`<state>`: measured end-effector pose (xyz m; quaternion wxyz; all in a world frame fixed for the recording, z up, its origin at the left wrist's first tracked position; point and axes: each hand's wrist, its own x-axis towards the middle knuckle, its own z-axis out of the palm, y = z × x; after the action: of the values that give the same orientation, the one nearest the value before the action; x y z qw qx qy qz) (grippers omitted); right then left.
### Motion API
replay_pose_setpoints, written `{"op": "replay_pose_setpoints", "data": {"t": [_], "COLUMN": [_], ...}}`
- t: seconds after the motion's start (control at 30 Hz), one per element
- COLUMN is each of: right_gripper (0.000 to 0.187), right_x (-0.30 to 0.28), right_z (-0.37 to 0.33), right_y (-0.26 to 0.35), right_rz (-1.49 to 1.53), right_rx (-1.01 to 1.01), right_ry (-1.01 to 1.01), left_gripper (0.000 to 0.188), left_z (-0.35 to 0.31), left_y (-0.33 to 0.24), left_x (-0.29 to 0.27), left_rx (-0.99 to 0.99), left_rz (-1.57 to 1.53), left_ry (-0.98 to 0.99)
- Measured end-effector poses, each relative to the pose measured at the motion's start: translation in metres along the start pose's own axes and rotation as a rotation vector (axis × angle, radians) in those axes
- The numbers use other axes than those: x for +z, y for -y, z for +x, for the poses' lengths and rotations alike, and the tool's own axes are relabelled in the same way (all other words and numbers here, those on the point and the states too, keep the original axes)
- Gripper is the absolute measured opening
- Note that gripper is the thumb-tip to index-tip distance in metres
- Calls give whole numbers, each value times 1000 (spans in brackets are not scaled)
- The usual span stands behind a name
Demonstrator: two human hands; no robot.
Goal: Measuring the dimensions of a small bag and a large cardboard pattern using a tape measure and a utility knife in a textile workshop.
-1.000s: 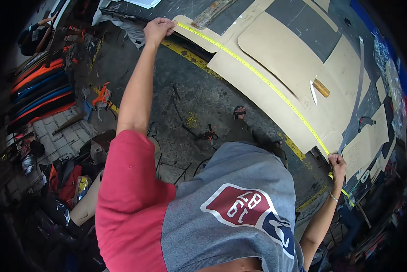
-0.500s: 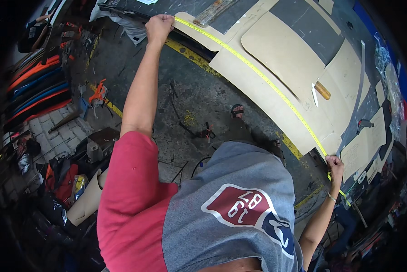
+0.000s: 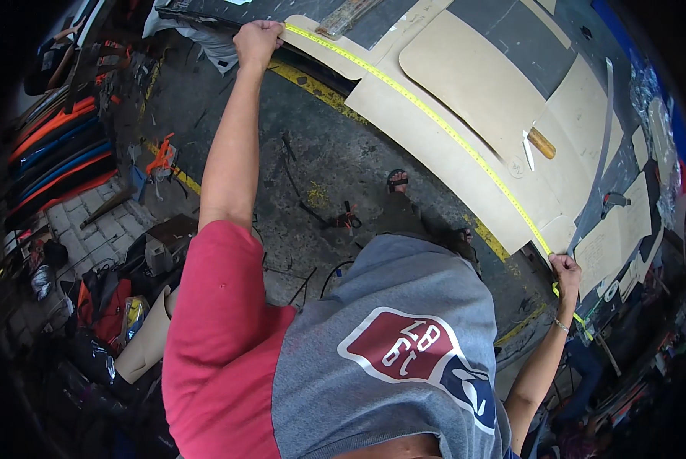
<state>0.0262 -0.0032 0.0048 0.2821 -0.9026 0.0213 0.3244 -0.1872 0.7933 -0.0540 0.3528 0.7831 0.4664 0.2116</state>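
Observation:
A yellow tape measure (image 3: pixel 435 122) is stretched along the near edge of tan cardboard sheets (image 3: pixel 427 145) on the dark work table. My left hand (image 3: pixel 256 42) pinches one end of it at the far left, by the table's edge. Near the right end of the sheets, my right hand (image 3: pixel 565 274) grips the tape between thumb and fingers. Past that hand a loose length of the tape hangs down off the table. A knife with a wooden handle (image 3: pixel 540 143) lies on the cardboard, its pale blade pointing toward me.
A long metal ruler (image 3: pixel 599 164) and a dark cutter (image 3: pixel 615 201) lie on the table's right side. A worn flat bar (image 3: pixel 346 18) rests at the far edge. Rolls of coloured material (image 3: pixel 64 153) are stacked at left. A yellow line (image 3: pixel 320 92) marks the floor below.
The view has shifted slightly, so the table and sheets sit a little further left and up. Both hands keep hold of the tape, which stays stretched along the cardboard.

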Motion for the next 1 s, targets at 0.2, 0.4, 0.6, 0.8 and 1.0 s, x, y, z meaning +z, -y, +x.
{"op": "replay_pose_setpoints", "data": {"t": [0.2, 0.4, 0.6, 0.8, 1.0], "right_gripper": [23, 25, 28, 27, 35], "right_x": [0, -1, 0, -2, -3], "right_z": [-1, 4, 8, 7, -3], "right_y": [3, -6, -7, -15, -7], "right_rz": [20, -12, 59, -143, -161], "right_rx": [4, -27, -56, -232, -95], "right_ry": [-4, 11, 16, 52, -35], "left_gripper": [20, 20, 21, 28, 32], "left_z": [-2, -7, -8, -8, -219], "left_y": [0, -7, 10, -12, -191], "left_x": [0, 0, 10, -13, 68], "left_rx": [-4, -14, -57, 183, 624], "left_rz": [3, -40, -66, 594, -249], "left_ry": [-13, -54, -86, -27, 339]}}
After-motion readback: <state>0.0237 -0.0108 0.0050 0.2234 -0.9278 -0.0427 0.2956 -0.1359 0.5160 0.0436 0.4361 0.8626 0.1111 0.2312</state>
